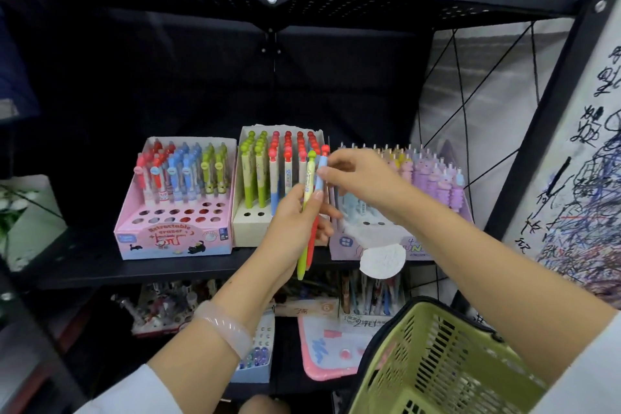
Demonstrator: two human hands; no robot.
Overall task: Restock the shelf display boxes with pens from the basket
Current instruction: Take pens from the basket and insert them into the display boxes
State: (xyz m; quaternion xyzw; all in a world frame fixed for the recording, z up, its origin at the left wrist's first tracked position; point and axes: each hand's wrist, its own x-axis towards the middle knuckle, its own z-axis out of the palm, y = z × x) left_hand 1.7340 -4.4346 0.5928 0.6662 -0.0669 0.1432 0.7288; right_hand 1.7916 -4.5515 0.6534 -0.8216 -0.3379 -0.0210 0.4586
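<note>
My left hand (295, 222) grips two pens upright in front of the shelf: a green-and-cream pen (306, 212) and a red-and-blue pen (319, 185). My right hand (356, 178) pinches the upper part of the red-and-blue pen. Behind them stands the cream display box (248, 225), holding green and red pens with two open holes at its front left. A pink display box (174, 239) stands left of it with several open holes. A purple display box (346, 245) stands to the right. The green basket (437, 363) hangs on my right forearm at the lower right.
A black shelf board (168, 269) carries the three boxes, with another shelf close overhead. Below it sit more pen boxes and a pink-edged board (329, 349). A black upright post (537, 131) and a scribbled paper sheet (588, 178) stand at the right.
</note>
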